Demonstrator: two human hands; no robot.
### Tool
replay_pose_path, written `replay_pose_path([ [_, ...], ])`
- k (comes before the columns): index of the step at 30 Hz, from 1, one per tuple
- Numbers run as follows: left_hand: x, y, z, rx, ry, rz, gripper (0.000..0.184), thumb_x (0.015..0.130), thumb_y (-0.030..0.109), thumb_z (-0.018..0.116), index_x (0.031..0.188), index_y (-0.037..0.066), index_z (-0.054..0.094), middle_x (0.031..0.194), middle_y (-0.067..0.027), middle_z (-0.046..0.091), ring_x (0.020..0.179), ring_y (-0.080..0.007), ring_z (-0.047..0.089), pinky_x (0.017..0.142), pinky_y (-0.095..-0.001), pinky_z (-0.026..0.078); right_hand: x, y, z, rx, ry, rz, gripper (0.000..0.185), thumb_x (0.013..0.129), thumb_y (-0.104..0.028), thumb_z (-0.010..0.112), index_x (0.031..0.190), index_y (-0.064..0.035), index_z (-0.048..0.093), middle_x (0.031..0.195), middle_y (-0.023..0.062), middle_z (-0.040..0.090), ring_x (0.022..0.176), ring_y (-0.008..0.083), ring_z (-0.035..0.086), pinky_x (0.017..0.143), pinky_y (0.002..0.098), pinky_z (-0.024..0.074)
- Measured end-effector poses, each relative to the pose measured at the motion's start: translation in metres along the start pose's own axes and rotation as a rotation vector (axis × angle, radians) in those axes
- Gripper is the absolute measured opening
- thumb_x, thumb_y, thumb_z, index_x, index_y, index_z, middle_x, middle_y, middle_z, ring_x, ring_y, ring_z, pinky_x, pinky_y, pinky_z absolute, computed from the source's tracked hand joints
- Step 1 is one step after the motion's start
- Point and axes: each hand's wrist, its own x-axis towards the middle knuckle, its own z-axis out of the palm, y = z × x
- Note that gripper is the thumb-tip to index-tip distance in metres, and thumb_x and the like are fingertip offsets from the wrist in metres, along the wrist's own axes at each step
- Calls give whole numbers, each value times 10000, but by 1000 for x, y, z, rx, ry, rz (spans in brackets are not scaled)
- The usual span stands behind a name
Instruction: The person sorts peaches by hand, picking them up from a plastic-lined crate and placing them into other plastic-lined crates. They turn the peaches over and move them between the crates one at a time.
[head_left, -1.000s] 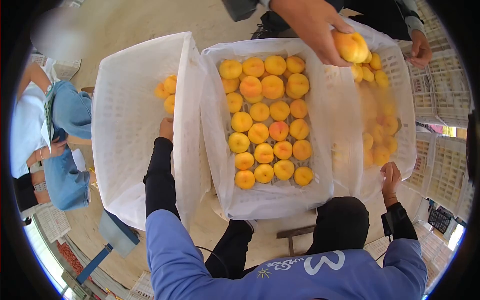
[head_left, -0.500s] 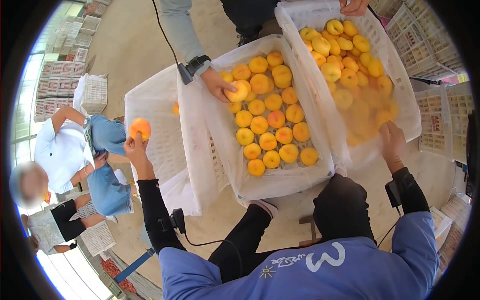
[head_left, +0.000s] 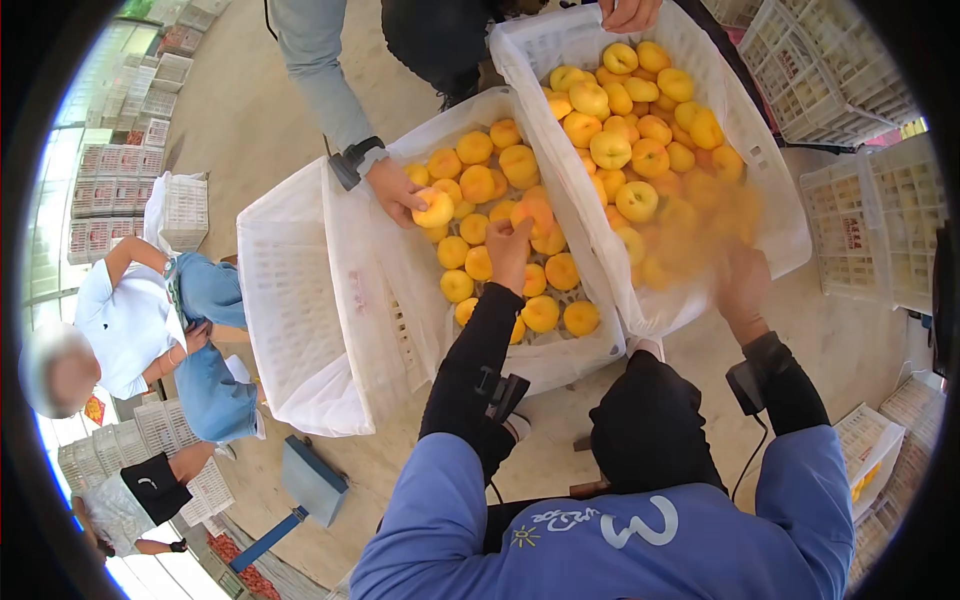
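Over the middle crate [head_left: 585, 352], my left hand [head_left: 509, 252] is closed around an orange-red peach [head_left: 533, 207], fingertips at its near side. Several yellow-orange peaches [head_left: 541, 313] lie spread on this crate's lined bottom. My right hand [head_left: 742, 290] is at the near right part of the right crate [head_left: 790, 215], which holds a deep heap of peaches [head_left: 637, 201]. Blur and a hazy patch hide its fingers. Across from me, a co-worker's hand [head_left: 392, 190] holds another peach [head_left: 433, 207] above the middle crate's left side.
A white-lined crate [head_left: 290, 300] stands to the left of the middle one. Another hand [head_left: 630, 12] rests at the right crate's far rim. Stacked crates [head_left: 860, 225] stand at right. A seated person [head_left: 135, 310] is at left, near a blue-grey platform [head_left: 312, 480].
My left hand has moved right from above the left crate to the middle crate. The co-worker's hand with a peach has shifted slightly left and down in view. The whole view has shifted.
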Motion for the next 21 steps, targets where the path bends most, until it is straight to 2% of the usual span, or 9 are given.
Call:
replay_pose_path([
  [1,14,-11,10,-20,47,7,383,782,173,719,1019,-11,482,891,-51,529,724,-98,523,617,-236,452,1,-1,0,32,-35,33,166,828,-155,579,696,-57,558,652,126,561,616,343,531,561,410,381],
  [2,22,-12,19,64,101,63,402,775,181,723,1018,-25,477,890,-63,529,739,-117,523,641,-247,453,2,-2,0,46,-10,11,169,824,-141,579,679,-57,553,630,116,550,598,329,528,552,399,377],
  [8,50,-19,46,102,197,51,451,763,210,733,1037,-48,485,925,-106,549,784,-167,547,694,-284,464,2,-2,0,103,-63,21,140,832,-118,561,704,-61,562,640,75,559,594,279,528,587,378,384],
  [13,58,-23,37,211,141,116,510,776,258,721,1079,-80,490,988,-140,566,845,-212,569,739,-316,471,-1,-2,-1,117,-74,4,136,850,-122,532,731,-64,567,660,65,573,611,277,533,615,375,394],
  [15,54,-21,25,266,126,230,548,780,293,717,1102,-90,491,988,-140,576,861,-236,575,756,-332,471,-2,0,-1,122,-71,-8,145,858,-127,521,735,-64,567,665,66,578,618,282,535,620,377,397],
  [17,45,-5,-4,255,200,255,471,774,233,681,1086,-82,524,981,-162,608,919,-265,592,803,-331,463,-6,6,3,67,-76,21,187,876,-157,499,729,-66,568,679,73,590,638,294,539,628,386,404],
  [19,16,54,-49,26,-269,198,361,810,215,656,1041,-49,572,950,-114,628,883,-193,602,780,-297,473,-8,7,4,45,-106,65,229,892,-189,479,719,-70,569,696,80,603,660,306,545,633,396,409],
  [20,0,94,-79,33,-379,132,237,857,171,613,1000,-18,606,941,-71,645,836,-118,598,755,-257,481,-9,11,6,56,-118,71,245,898,-198,469,720,-63,569,692,87,601,655,313,542,627,405,409],
  [21,-10,125,-110,25,-332,148,237,857,171,613,1000,-18,606,941,-71,645,836,-118,598,755,-257,481,-10,17,8,62,-131,74,262,904,-208,460,721,-56,569,687,94,600,649,321,539,620,414,409],
])
